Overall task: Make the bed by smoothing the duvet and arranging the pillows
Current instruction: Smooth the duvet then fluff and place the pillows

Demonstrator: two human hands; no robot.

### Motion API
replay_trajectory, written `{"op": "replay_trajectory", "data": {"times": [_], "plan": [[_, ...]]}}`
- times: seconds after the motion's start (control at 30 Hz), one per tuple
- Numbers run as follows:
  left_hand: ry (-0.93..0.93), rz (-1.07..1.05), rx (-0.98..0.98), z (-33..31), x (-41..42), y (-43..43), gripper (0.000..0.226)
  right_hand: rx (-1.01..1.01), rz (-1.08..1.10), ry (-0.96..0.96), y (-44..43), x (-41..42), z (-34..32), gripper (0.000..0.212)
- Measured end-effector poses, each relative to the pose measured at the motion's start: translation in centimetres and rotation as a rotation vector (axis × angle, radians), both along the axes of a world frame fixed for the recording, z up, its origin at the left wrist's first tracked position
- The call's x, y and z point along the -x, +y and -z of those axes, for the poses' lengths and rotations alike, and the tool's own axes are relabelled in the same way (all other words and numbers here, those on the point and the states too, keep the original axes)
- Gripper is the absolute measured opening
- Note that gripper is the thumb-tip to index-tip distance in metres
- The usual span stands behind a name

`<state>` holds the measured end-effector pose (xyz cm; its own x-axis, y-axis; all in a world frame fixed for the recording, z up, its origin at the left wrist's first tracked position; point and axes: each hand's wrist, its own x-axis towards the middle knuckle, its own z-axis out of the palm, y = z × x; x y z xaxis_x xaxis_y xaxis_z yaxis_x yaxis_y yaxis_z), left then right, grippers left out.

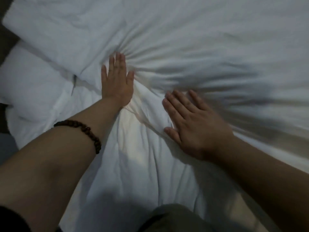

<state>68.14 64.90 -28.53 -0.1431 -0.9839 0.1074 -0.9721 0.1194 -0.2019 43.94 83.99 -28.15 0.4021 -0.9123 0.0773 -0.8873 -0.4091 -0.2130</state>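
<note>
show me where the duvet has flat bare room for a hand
Flattest patch: the duvet beyond both hands. Crowded: wrinkles bunch between the left hand and right hand; a pillow fills the left edge.

Two bare hands, left hand [117, 84] and right hand [194, 124], lay flat on one white duvet [200, 39], one pillow [31, 84] sat alongside, one beaded bracelet [83, 129] circled the left forearm

Bed [292, 164], wrinkled white duvet [200, 39], pillow [30, 81]
</note>
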Motion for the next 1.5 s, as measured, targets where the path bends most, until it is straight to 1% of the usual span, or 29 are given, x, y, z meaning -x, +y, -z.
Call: {"op": "replay_trajectory", "data": {"times": [0.1,0.23,0.4,0.6,0.9,1.0,1.1,1.3,1.37,1.4,1.43,1.5], "plan": [[0.057,-0.182,0.013,0.2,-1.9,-2.8,0.065,0.011,0.013,-0.025,-4.1,-2.9,0.4,0.074],[0.15,-0.287,-0.008,1.5,-3.6,-4.8,0.064,0.021,0.021,-0.076,-8.4,-6.7,1.0,0.075],[0.176,-0.273,0.038,1.9,-4.6,-6.5,0.064,0.028,0.021,-0.103,-11.1,-9.6,1.3,0.076],[0.1,-0.251,0.103,2.0,-5.9,-8.3,0.066,0.037,0.01,-0.12,-12.3,-10.3,1.6,0.075],[0.076,-0.257,0.194,2.3,-7.7,-10.8,0.071,0.104,0.012,-0.136,-16.2,-13.0,2.9,0.074],[0.039,-0.307,0.215,1.4,-9.9,-12.6,0.072,0.137,0.044,-0.14,-17.4,-14.0,3.3,0.073],[0.074,-0.42,0.251,-0.3,-13.7,-15.3,0.071,0.153,0.04,-0.154,-18.9,-15.3,3.7,0.074],[0.05,-0.381,0.315,-1.2,-17.7,-19.4,0.071,0.163,0.015,-0.16,-22.9,-18.4,3.7,0.072],[0.094,-0.441,0.376,-2.9,-19.4,-21.6,0.073,0.157,0.009,-0.158,-24.2,-19.3,3.8,0.074],[0.154,-0.499,0.397,-4.1,-20.4,-22.9,0.074,0.153,0.006,-0.156,-24.8,-19.7,3.8,0.075],[0.238,-0.557,0.388,-5.2,-21.3,-24.2,0.075,0.149,0.01,-0.154,-25.3,-20.1,3.8,0.076],[0.417,-0.631,0.298,-6.9,-23.2,-26.6,0.08,0.144,0.014,-0.162,-26.5,-21.1,3.6,0.078]]}}
